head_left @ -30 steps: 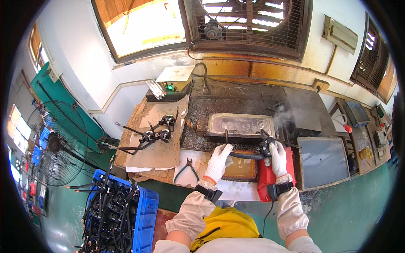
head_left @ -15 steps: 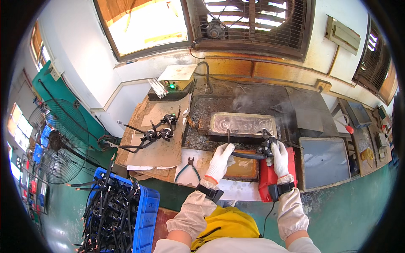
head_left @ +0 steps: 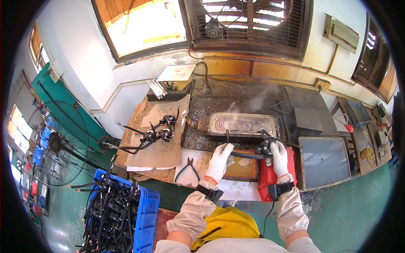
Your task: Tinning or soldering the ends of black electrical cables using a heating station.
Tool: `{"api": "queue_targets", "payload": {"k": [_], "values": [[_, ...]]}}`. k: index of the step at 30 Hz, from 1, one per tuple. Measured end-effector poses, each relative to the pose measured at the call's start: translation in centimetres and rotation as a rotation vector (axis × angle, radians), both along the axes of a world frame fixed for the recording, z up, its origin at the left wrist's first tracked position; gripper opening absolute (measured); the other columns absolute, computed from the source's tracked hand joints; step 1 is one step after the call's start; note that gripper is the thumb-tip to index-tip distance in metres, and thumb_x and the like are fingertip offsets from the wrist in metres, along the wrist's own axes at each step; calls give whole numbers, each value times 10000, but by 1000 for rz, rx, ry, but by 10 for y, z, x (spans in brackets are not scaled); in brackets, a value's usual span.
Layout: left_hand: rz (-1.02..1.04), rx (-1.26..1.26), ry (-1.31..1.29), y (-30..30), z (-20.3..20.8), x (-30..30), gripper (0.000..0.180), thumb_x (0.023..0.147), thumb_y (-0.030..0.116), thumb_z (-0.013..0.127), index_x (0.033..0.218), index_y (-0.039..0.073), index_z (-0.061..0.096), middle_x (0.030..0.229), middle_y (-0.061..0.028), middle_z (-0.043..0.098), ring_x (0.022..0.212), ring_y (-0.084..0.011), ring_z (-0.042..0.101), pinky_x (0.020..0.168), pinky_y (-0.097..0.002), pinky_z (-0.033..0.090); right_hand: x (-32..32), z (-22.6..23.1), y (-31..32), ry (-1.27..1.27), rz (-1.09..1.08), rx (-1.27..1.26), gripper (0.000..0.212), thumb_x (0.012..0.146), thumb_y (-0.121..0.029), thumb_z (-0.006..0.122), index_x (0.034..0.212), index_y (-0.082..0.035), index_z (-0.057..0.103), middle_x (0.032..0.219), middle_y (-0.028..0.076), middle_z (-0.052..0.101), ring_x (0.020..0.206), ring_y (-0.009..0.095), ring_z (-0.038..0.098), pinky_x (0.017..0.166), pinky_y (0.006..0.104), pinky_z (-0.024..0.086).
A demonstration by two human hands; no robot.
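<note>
My gloved left hand (head_left: 219, 162) is closed on a black cable (head_left: 248, 155) in front of a metal pot (head_left: 219, 137) of shiny, silvery molten metal. One cable end points up from this hand over the pot's front edge, its tip at the metal surface. My gloved right hand (head_left: 279, 159) grips a black molded part (head_left: 265, 146) joined to the same cable. Another short lead from this part reaches the pot's right front, where I cannot tell how deep its tip sits. Thin smoke rises above the pot.
Similar black cable assemblies (head_left: 156, 134) lie on cardboard at left, near green-handled pliers (head_left: 188, 168). A blue crate (head_left: 147, 215) full of cable assemblies stands lower left, beside a standing fan (head_left: 55, 141). A red box (head_left: 266, 179) and a grey liquid-filled tray (head_left: 325, 162) are at right.
My hands and the cable hold nearly the same place. Smoke now rises from the pot near the left cable tip, and the green light on the box at the back no longer shows.
</note>
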State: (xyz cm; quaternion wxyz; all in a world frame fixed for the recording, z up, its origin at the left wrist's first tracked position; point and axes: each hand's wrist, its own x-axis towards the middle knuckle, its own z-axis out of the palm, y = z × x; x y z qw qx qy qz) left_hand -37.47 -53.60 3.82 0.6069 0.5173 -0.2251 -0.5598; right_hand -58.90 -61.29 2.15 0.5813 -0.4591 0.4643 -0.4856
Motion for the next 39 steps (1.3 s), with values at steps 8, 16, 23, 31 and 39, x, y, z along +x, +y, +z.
{"api": "queue_targets", "payload": {"k": [8,16,23,31,39], "values": [[-9,-1,-7,-2,0,-1,454,855,333,615,1202,61,504,957,5,557,708,-74,506,631,-234,452,-1,2,1,-12,19,8,313,924,-253,493,1115,-4,489,652,40,555,370,103,474,313,219,385],[-61,-25,-13,0,6,-3,429,868,306,597,1211,67,502,929,6,562,708,-70,513,631,-232,452,-5,0,1,-97,51,-5,322,912,-261,517,1112,-12,480,682,35,558,398,87,467,333,216,381],[-110,-52,-66,3,9,-2,478,878,325,578,1247,44,460,1001,-23,553,812,-86,525,683,-242,459,-3,2,3,-154,36,-35,307,928,-250,489,1119,-8,485,661,30,552,379,95,457,326,215,362],[-148,-87,-94,5,11,-4,527,883,327,573,1278,15,415,1113,-58,547,964,-116,535,742,-254,473,-5,-1,3,-174,56,-57,296,936,-252,474,1115,-17,484,659,29,547,390,98,460,343,219,374],[-122,-148,-118,8,17,-4,473,886,267,573,1290,72,425,934,-5,553,803,-59,526,681,-191,432,-6,-6,1,-242,50,-91,331,873,-83,427,1198,-27,402,766,65,566,515,140,548,415,249,472]]}}
